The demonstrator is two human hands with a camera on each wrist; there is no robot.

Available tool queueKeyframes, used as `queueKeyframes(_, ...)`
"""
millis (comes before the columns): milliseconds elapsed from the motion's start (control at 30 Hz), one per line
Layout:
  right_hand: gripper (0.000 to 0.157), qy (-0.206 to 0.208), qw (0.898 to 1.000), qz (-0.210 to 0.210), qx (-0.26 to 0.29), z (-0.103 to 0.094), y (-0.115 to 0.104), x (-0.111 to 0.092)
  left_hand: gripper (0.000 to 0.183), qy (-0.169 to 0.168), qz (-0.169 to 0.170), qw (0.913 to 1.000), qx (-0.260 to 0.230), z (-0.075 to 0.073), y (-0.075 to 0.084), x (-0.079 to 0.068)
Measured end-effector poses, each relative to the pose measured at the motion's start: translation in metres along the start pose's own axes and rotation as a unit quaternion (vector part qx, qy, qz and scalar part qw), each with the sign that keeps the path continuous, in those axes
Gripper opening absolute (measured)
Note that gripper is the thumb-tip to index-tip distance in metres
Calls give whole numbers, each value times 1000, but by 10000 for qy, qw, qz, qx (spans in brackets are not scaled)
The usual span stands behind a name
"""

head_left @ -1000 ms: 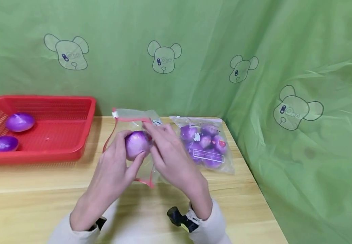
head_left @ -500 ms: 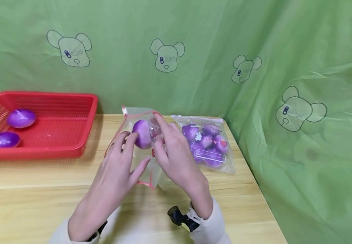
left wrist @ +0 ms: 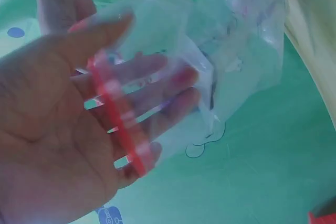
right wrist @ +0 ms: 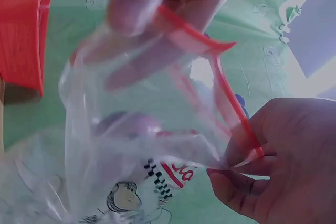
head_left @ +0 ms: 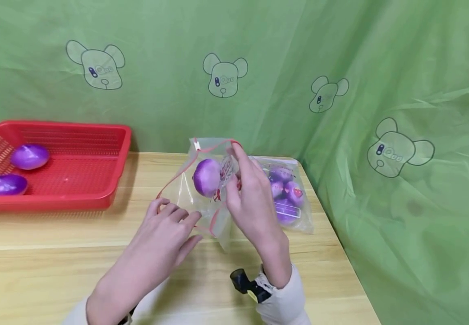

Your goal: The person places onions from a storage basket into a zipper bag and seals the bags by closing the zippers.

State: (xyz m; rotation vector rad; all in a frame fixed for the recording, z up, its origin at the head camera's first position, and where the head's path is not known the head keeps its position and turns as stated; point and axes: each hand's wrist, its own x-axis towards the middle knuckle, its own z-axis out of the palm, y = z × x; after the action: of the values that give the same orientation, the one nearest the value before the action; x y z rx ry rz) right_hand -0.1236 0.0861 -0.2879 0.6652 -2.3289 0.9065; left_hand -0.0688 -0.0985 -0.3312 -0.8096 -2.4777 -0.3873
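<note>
A clear zip bag with a red rim stands spread open in the middle of the head view. One purple onion sits inside it, blurred through the film in the right wrist view. My right hand pinches the rim on the right side between thumb and fingers. At the left rim, my left hand touches the bag with fingers fairly straight and thumb apart. In the left wrist view those fingers extend past the red rim and show through the plastic.
To the left, a red basket holds two purple onions. A second zip bag packed with several onions lies behind my right hand on the wooden table. A green curtain hangs behind and to the right.
My left hand has let go of the onion, which now lies in the bag, and has moved down to the left rim. The bag and right hand have shifted right and the mouth is wider.
</note>
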Motion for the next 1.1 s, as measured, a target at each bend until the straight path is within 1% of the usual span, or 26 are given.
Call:
queueKeyframes(67, 68, -20, 9999, 110, -22, -1, 0, 0, 23, 120, 70, 9998, 159, 1, 0, 0)
queueKeyframes(167, 76, -362, 9988, 302, 98, -3, -3, -1, 23, 228, 164, 9996, 106, 3, -1, 1)
queueKeyframes(267, 85, -706, 9963, 438, 215, -3, -6, -1, 23, 202, 294, 9994, -14, 6, -2, 1)
queueKeyframes(300, 86, -757, 9960, 433, 195, -3, -7, -2, 23, 173, 334, 9993, -30, 7, -3, 1)
queueKeyframes(367, 86, -714, 9967, 363, 94, -3, -8, -3, 22, 132, 337, 9993, 14, 8, -3, 0)
queueKeyframes(467, 85, -497, 9985, 182, -149, -4, -9, -4, 24, 71, 210, 9996, 201, 8, -2, 0)
queueKeyframes(567, 82, -334, 9988, 73, -353, -7, -10, -5, 24, 19, 4, 9994, 352, 5, 1, 0)
queueKeyframes(633, 81, -341, 9984, 57, -439, -7, -11, -6, 25, -30, -134, 9989, 442, 3, 2, -1)
queueKeyframes(767, 79, -520, 9970, 3, -573, -5, -13, -7, 32, -155, -480, 9966, 654, 1, 4, -4)
queueKeyframes(833, 77, -589, 9965, -15, -592, -4, -14, -7, 35, -188, -597, 9952, 750, 0, 4, -5)
queueKeyframes(933, 74, -499, 9974, -32, -515, -4, -14, -7, 31, -29, -573, 9953, 782, -3, 3, -4)
queueKeyframes(1000, 72, -353, 9986, -64, -386, -6, -14, -7, 25, 196, -420, 9965, 700, -6, 2, -2)
queueKeyframes(1100, 68, -73, 9996, -199, -197, -8, -14, -5, 14, 635, -125, 9966, 506, -10, 1, 0)
